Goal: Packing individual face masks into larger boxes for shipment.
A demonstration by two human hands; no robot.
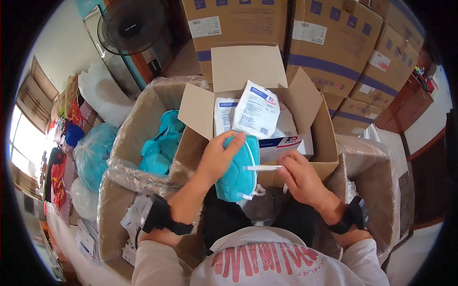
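Note:
A teal cup-shaped face mask (pixel 234 177) is gripped at its upper edge by my left hand (pixel 217 157), thumb on top. My right hand (pixel 299 175) pinches the end of a white strap (pixel 264 168) that runs across from the mask's right side. More white strap hangs at the mask's lower end. Just beyond both hands, an open cardboard box (pixel 247 66) holds flat white packets with blue print. One white packet (pixel 256 109) leans up on top of the others. A smaller white carton (pixel 281 148) with a blue band sits at the box's near side.
Left, a plastic-lined carton (pixel 131 123) holds more teal masks (pixel 160 148); nearer is another lined carton (pixel 112 229) with white pieces. A lined carton (pixel 381 200) stands right. Tall stacked boxes (pixel 329 52) rise behind. A black fan (pixel 131 28) and a teal-filled bag (pixel 97 152) are left.

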